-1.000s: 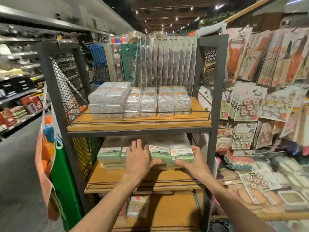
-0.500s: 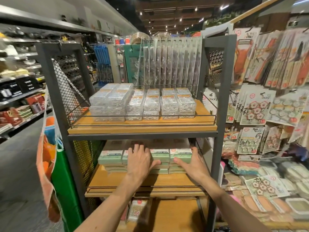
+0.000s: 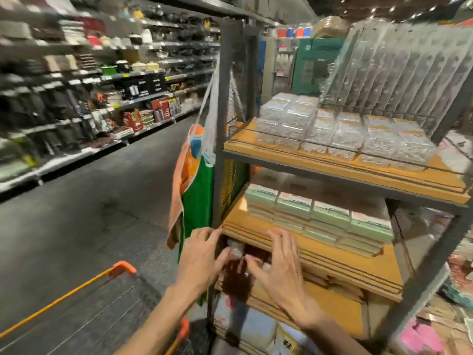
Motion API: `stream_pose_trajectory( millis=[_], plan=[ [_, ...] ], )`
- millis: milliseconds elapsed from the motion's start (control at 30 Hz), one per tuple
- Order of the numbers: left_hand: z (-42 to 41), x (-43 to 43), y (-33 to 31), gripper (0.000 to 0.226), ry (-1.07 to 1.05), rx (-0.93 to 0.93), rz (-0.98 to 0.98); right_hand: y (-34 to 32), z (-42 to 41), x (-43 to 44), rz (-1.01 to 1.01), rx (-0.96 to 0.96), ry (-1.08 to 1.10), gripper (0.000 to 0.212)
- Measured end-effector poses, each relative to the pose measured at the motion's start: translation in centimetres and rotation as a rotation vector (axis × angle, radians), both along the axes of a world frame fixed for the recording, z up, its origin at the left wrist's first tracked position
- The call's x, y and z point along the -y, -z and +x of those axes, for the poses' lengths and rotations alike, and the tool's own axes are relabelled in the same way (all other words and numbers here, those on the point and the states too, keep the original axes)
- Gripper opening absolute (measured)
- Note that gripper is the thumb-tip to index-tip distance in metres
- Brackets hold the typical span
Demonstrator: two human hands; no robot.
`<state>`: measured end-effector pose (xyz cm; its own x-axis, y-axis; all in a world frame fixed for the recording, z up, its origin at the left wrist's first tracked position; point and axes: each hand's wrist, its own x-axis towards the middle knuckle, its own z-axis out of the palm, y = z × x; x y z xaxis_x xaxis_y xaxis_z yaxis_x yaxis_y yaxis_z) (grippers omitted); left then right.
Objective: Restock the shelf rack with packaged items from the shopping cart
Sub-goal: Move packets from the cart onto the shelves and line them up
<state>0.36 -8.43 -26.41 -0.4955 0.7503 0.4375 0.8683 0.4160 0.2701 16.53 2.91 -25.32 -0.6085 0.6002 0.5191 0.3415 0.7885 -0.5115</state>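
The grey metal shelf rack (image 3: 220, 139) with wooden boards fills the right half of the view. Stacks of flat green-and-white packets (image 3: 330, 213) lie in a row on its middle board (image 3: 371, 262). My left hand (image 3: 198, 257) and my right hand (image 3: 279, 265) hover in front of that board's front edge, fingers spread and holding nothing, clear of the packets. The shopping cart (image 3: 76, 316), with an orange handle and wire mesh, shows at the lower left. The picture is motion-blurred.
Clear plastic boxes (image 3: 340, 131) fill the top board, with tall clear packs behind. An orange and green bag (image 3: 195, 190) hangs on the rack's left side. More packs lie on the lower board (image 3: 245, 326). A grey aisle floor and stocked shelves (image 3: 76, 80) run along the left.
Both hands have come off the green packets and drawn back below the board's front edge. The view has swung left and down, bringing the cart and aisle into sight.
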Motion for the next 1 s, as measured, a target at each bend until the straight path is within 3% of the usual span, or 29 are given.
stream_pose_trajectory(
  millis=[167, 233, 300, 433, 667, 867, 1000],
  plan=[
    [0.0, 16.8, 4.7, 0.056, -0.297, 0.404, 0.047, 4.6, -5.4, 11.4, -0.060, 0.271, -0.506, 0.046],
    [1.3, 25.2, 7.0, 0.059, -0.488, 0.521, 0.077, 6.7, -7.2, 18.0, -0.110, 0.472, -0.714, 0.057],
    [3.0, 31.2, 8.7, 0.058, -0.618, 0.590, 0.060, 8.8, -7.9, 22.6, -0.141, 0.569, -0.849, 0.060],
    [6.2, 40.5, 11.4, 0.057, -0.846, 0.772, -0.003, 11.3, -8.8, 30.6, -0.118, 0.737, -0.998, 0.040],
    [7.9, 48.6, 16.6, 0.055, -1.006, 1.046, 0.044, 14.8, -10.2, 36.9, -0.199, 0.910, -1.021, 0.040],
    [3.2, 51.9, 22.1, 0.054, -1.102, 1.244, 0.018, 18.5, -16.0, 39.3, -0.279, 1.066, -0.977, 0.043],
    [-1.5, 53.8, 26.1, 0.037, -1.243, 1.354, 0.119, 22.8, -23.1, 40.3, -0.422, 1.208, -0.881, 0.041]
  ],
)
